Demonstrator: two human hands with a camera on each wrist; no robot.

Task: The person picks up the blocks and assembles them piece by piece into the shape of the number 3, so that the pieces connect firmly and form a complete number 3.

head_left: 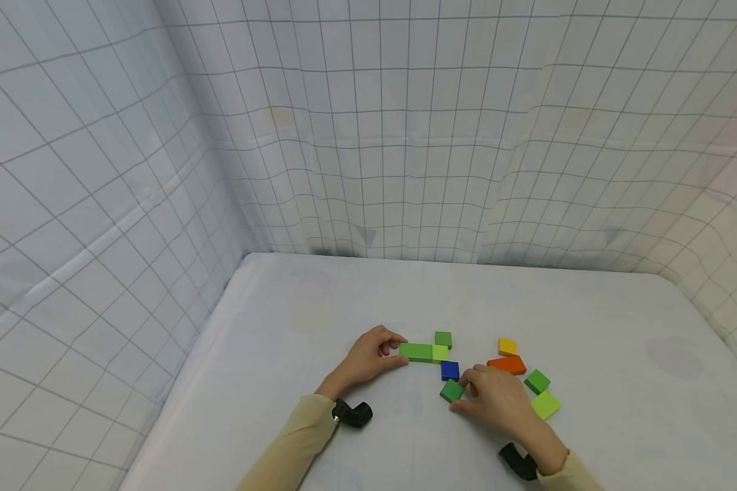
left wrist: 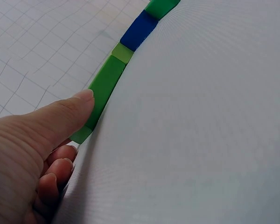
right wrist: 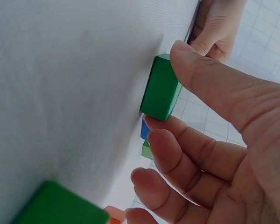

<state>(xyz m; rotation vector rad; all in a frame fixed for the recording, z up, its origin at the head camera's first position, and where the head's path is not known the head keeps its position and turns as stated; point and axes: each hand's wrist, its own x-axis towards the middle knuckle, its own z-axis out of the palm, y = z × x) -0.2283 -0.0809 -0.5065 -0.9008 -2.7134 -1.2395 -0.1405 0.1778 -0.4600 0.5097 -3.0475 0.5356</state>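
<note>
My left hand (head_left: 368, 354) pinches the left end of a long green block (head_left: 415, 352) between thumb and index finger. Against that block's right end sits a small lime block (head_left: 440, 353), with a green block (head_left: 443, 339) just behind it. A blue block (head_left: 450, 370) lies in front of the lime one. Nearest me is a dark green block (right wrist: 161, 87), turned at an angle by the blue one. My right hand (head_left: 494, 399) holds it between thumb and index finger, the other fingers loosely bent below in the right wrist view.
To the right of the right hand lie an orange-red block (head_left: 508, 365), a yellow block (head_left: 508, 346), another green block (head_left: 537, 382) and a yellow-green block (head_left: 546, 405). A white cloth covers the table (head_left: 319, 293). Gridded curtains (head_left: 368, 136) hang behind and at both sides.
</note>
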